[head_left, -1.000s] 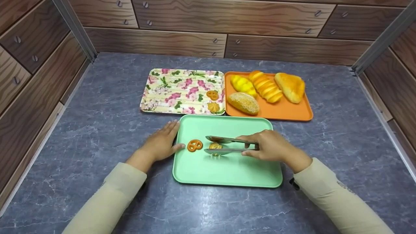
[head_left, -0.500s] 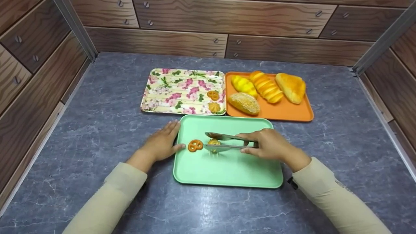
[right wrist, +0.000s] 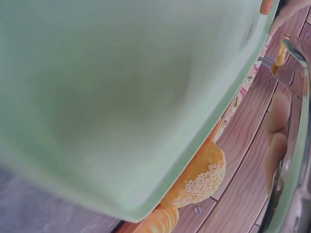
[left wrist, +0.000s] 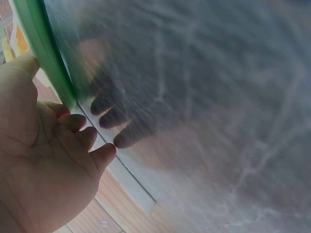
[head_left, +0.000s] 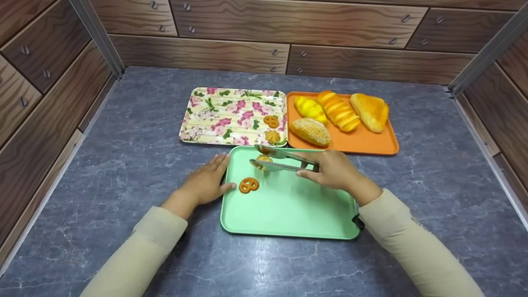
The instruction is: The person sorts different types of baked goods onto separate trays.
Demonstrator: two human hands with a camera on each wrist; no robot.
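Note:
My right hand (head_left: 336, 171) grips metal tongs (head_left: 280, 166) over the far left part of the green tray (head_left: 288, 214). Between the tips of the tongs is a small golden cookie (head_left: 264, 158), raised above the tray; in the right wrist view the cookie (right wrist: 281, 52) shows at the tong ends. My left hand (head_left: 202, 181) rests along the tray's left edge, its thumb over the rim. The left wrist view shows the fingers of that hand (left wrist: 48, 145) beside the green rim, holding nothing. A pretzel (head_left: 248, 185) lies on the green tray near the left thumb.
Behind the green tray stands a floral tray (head_left: 202, 119) with a pretzel (head_left: 271, 121) and a cookie (head_left: 272, 136) at its right side. An orange tray (head_left: 359, 142) beside it bears several breads, including a sesame bun (head_left: 310, 132). Wood-patterned walls (head_left: 231, 51) surround the table.
The right hand has moved the tongs away from me and slightly left, lifting the cookie from the middle of the green tray toward its far edge. The left hand has stayed in place.

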